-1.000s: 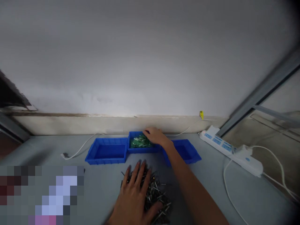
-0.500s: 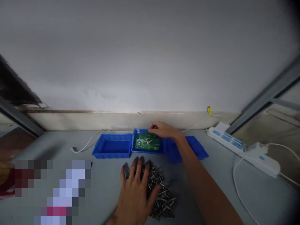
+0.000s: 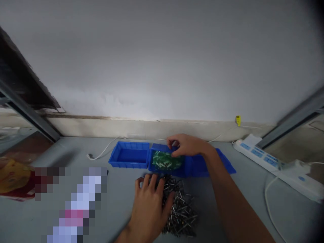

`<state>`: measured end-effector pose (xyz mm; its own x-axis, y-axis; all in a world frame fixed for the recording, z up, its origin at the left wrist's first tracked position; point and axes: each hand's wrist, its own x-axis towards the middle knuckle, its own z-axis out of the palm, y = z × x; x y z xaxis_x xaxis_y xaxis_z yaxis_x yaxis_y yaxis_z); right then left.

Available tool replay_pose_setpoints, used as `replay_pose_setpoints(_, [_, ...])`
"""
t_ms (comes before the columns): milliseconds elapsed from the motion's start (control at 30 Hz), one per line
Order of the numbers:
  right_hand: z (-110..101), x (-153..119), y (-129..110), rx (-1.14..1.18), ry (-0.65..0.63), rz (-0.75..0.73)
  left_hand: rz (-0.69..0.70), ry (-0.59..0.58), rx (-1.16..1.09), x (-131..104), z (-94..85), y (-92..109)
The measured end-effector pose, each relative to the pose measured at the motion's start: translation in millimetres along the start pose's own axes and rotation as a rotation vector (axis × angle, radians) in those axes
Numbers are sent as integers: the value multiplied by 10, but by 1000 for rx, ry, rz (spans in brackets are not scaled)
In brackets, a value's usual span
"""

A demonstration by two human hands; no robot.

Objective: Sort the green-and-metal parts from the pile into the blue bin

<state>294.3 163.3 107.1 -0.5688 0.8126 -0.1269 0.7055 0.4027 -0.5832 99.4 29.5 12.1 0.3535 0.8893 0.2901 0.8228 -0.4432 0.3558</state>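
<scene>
My left hand (image 3: 149, 204) rests palm down with its fingers apart and slightly bent, over the left side of a heap of thin metal pins (image 3: 181, 211). My right hand (image 3: 188, 145) reaches over the middle blue bin (image 3: 158, 147), its thumb and fingers curled at the far wall and apparently gripping it. Inside this bin are green plastic packaging (image 3: 174, 162) and several short silvery pieces (image 3: 164, 164). My right fingertips are partly hidden.
A blue bin (image 3: 129, 165) stands to the left, and another blue bin (image 3: 225, 162) lies partly behind my right forearm. A white power strip (image 3: 275, 168) with cables runs along the right. A white cable (image 3: 102, 153) lies at the back left. A red and yellow package (image 3: 15, 179) sits far left.
The middle bin and its contents have shifted toward me, with its far wall showing more. My right thumb has come down inside it. My left fingers are more bent. The view has shifted slightly.
</scene>
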Motion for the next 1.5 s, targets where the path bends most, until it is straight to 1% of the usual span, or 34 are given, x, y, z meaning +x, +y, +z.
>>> replay_pose_setpoints(133, [-3, -66, -121, -25, -58, -9, 40, 128, -73, 25, -98, 8])
replay_pose_setpoints(200, [-8, -119, -212, -45, -78, -5, 117, 207, -140, 20, -134, 14])
replay_pose_setpoints(267, [-18, -182, -334, -67, -71, -14, 215, 286, -209, 7, -152, 25])
replay_pose_setpoints(367, [-35, -273, -533, -102, -49, -29, 309, 333, -244, -13, -146, 47])
replay_pose_setpoints(433, [-40, -323, -630, -130, -42, -28, 343, 327, -240, -24, -132, 62])
replay_pose_setpoints(500, [-39, -361, -677, -147, -34, -23, 360, 317, -231, -32, -126, 74])
replay_pose_setpoints(733, [-61, -422, -639, -119, 17, -52, 336, 245, -188, -20, -152, 71])
replay_pose_setpoints(867, [-86, -439, -636, -118, 36, -69, 347, 235, -145, -29, -141, 68])
replay_pose_setpoints(1000, [-104, -466, -657, -132, 51, -76, 365, 237, -165, -48, -141, 76])
replay_pose_setpoints(1167, [-145, -506, -666, -123, 60, -80, 428, 273, -198, -54, -157, 88])
replay_pose_setpoints(1300, [-184, -525, -647, -97, 94, -64, 405, 294, -179, -44, -154, 85])
replay_pose_setpoints(1400, [-205, -512, -602, -91, 155, -62, 361, 231, -141, -33, -128, 73])
replay_pose_setpoints(1500, [-206, -452, -503, -87, 206, -62, 304, 130, -91, -31, -84, 65])
